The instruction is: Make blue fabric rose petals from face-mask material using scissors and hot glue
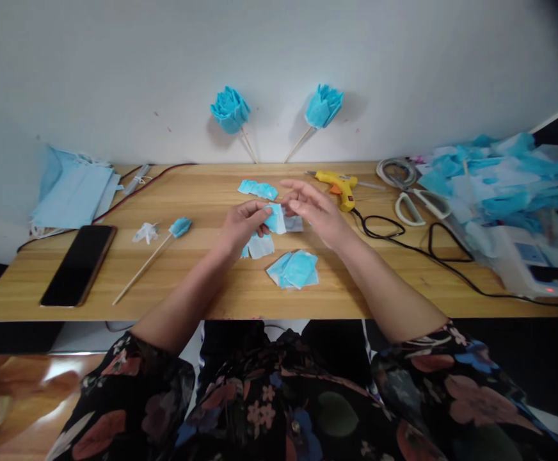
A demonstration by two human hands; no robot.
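Between the thumb and fingers of my left hand [246,225] is a small blue and white fabric piece [275,219], held just above the table. My right hand [313,211] hovers at its right side with fingers extended and apart; its fingertips are partly hidden, so contact with the piece is unclear. Below my left hand lie more cut fabric pieces [260,246]. A loose pile of blue squares [294,269] rests nearer the front edge. Behind my hands is a short row of folded blue pieces [258,189].
Right side: yellow glue gun [339,184] with a black cord, scissors [423,203], and a heap of blue scraps [500,173]. Left side: phone [80,266], stick with a blue bud [180,226], face masks [75,192]. Two blue fabric flowers [231,110] lean against the wall.
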